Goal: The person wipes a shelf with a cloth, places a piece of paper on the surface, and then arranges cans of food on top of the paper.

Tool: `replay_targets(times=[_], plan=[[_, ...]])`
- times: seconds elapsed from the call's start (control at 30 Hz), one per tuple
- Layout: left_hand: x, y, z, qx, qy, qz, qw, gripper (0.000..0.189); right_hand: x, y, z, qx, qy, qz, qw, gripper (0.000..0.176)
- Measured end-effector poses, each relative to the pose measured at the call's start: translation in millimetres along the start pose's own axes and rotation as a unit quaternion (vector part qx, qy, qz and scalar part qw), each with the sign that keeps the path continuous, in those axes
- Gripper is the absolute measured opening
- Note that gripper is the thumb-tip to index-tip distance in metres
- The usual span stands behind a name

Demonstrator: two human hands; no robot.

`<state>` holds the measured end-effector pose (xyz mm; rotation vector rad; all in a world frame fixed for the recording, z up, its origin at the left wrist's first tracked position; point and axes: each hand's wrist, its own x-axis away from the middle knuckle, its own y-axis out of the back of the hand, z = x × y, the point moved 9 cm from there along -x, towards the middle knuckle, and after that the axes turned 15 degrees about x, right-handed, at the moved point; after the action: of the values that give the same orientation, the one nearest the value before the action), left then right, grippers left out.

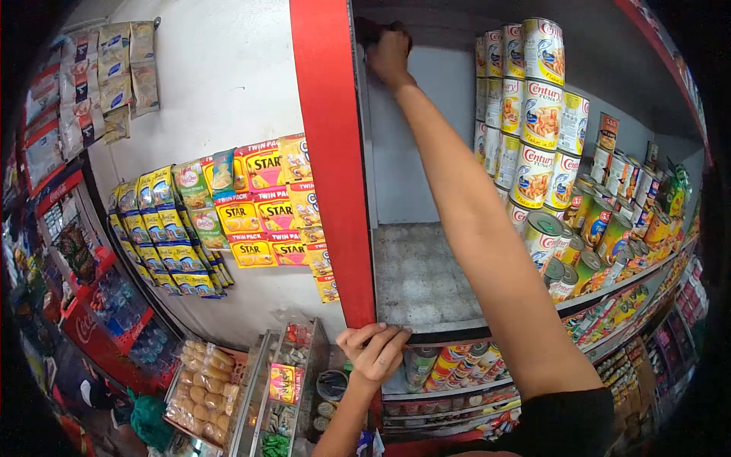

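Observation:
My right hand [391,58] reaches up into the top left corner of a grey shelf compartment. Its fingers are closed around a dark bundle [371,32] that looks like a cloth, pressed against the back or side wall; shadow hides its details. My left hand [375,350] has its fingers curled over the front edge of the shelf board [442,335], at the foot of the red post [331,152]. Right of my forearm stand stacked Century Tuna cans [542,114], the tallest column close to the compartment's upper edge.
More cans [598,221] fill the shelf to the right, with further rows below. Seasoning packets [259,209] and coffee sachets [164,228] hang on the white wall. Bagged bread rolls [205,388] and a glass-sided case [293,381] stand low on the left, near a red Coca-Cola cooler [84,327].

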<state>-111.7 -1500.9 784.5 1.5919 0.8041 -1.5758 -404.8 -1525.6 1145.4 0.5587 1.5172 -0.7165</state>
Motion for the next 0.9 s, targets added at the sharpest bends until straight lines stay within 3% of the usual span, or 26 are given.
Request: replay_targets(times=[0.07, 0.2, 0.27, 0.3, 0.33, 0.37, 0.4, 0.47, 0.5, 0.57, 0.6, 0.67, 0.7, 0.73, 0.77, 0.8, 0.87, 0.9], plan=[[0.3, 1.9, 0.8, 0.001, 0.003, -0.001, 1.0, 0.026, 3.1, -9.7, 5.9, 0.031, -0.019, 0.074, 0.997, 0.03], [-1.3, 0.3, -0.6, 0.004, 0.004, -0.002, 1.0, 0.022, 11.8, 9.8, 0.6, -0.023, 0.059, 0.067, 0.996, 0.035], [-1.6, 1.1, -1.5, 0.002, -0.004, -0.01, 1.0, 0.019, 22.3, 9.4, -14.7, 0.069, -0.025, 0.278, 0.958, 0.041], [-1.7, 2.3, -2.3, 0.005, -0.005, -0.01, 1.0, 0.02, 27.3, 21.1, -16.4, 0.074, -0.026, 0.279, 0.957, 0.041], [-2.5, 2.8, -2.5, 0.006, -0.006, -0.013, 1.0, 0.02, 17.0, 65.0, -13.0, 0.104, 0.0, 0.06, 0.993, 0.039], [-2.7, 2.9, -2.3, 0.007, -0.008, -0.016, 1.0, 0.02, 19.1, 109.6, -5.6, 0.126, 0.028, -0.163, 0.978, 0.037], [-1.6, 2.5, -1.6, 0.013, -0.007, -0.01, 1.0, 0.02, 10.0, 115.9, -8.5, 0.125, 0.03, -0.166, 0.978, 0.037], [-1.8, 2.2, -0.1, 0.016, -0.005, -0.003, 1.0, 0.019, -3.0, 143.9, -21.5, 0.096, -0.03, -0.263, 0.96, 0.051], [-2.6, 2.4, -0.9, 0.017, -0.004, -0.006, 1.0, 0.02, -6.3, 145.5, -17.1, 0.095, -0.032, -0.262, 0.96, 0.051], [-2.9, 4.1, -0.5, 0.016, -0.003, -0.007, 1.0, 0.02, -12.5, 125.6, -35.4, 0.192, -0.203, -0.106, 0.954, 0.056], [-3.4, 3.8, -0.2, 0.016, -0.006, -0.004, 1.0, 0.021, -6.4, 108.5, -43.0, 0.19, -0.203, -0.106, 0.955, 0.056], [-1.7, 2.6, -0.3, 0.018, -0.006, 0.001, 1.0, 0.022, 3.7, 59.8, -38.9, 0.289, -0.011, -0.157, 0.944, 0.033], [-0.1, 2.5, 0.6, 0.021, -0.01, -0.004, 1.0, 0.021, -5.0, 58.6, -43.4, 0.289, -0.011, -0.155, 0.945, 0.033], [0.3, 2.8, 0.7, 0.024, -0.013, -0.01, 1.0, 0.021, -19.9, 39.6, -60.0, 0.172, -0.054, -0.02, 0.983, 0.032], [-0.7, 3.1, 1.1, 0.025, -0.01, -0.011, 1.0, 0.021, -23.3, 23.3, -65.6, 0.052, -0.095, 0.117, 0.987, 0.031], [-1.4, 3.5, 0.7, 0.029, -0.008, -0.01, 1.0, 0.019, -20.0, 29.5, -60.9, 0.055, -0.095, 0.121, 0.987, 0.031], [-1.6, 3.3, 0.0, 0.033, -0.007, -0.007, 0.999, 0.018, -7.6, 79.5, -42.8, 0.034, -0.119, -0.065, 0.99, 0.053], [-1.1, 3.3, 0.0, 0.033, -0.009, -0.01, 0.999, 0.018, -9.0, 72.7, -42.6, 0.033, -0.119, -0.064, 0.99, 0.053]])
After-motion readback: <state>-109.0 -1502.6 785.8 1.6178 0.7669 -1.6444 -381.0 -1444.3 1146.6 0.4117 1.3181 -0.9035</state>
